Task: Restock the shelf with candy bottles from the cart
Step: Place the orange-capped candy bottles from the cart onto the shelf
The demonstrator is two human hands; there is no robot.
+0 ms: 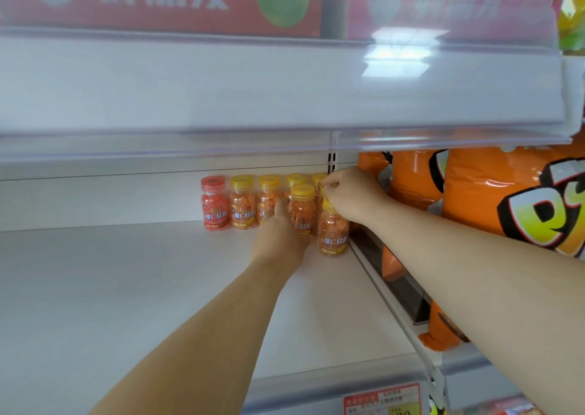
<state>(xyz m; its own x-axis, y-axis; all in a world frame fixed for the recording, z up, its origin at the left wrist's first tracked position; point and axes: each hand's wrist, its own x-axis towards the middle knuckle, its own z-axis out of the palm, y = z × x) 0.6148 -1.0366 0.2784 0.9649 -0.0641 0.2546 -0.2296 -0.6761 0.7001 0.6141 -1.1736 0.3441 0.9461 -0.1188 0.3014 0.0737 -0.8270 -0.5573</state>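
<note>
**A:** Candy bottles, position?

**B:** Back right of the white shelf. The rear row stands against the back wall, yellow caps with one red-capped bottle at its left end. Forward of that, left grip is wrapped round a yellow-capped bottle, which is upright with its base on or just off the shelf (cannot tell which). Right grip pinches the cap of a second-row bottle, mostly hidden behind the front bottle.

**A:** Step in hand?

**B:** My read is seating both into the second row. Cart not in view.

**A:** How to do it well?

**B:** Slide, don't drop. The bottles are tall and narrow, so they will likely tip. Keep labels facing out. Close the gaps without knocking the rear row. Watch the divider rail on the right, with the orange snack bags just beyond it. Let go only once each base sits flat.
</note>
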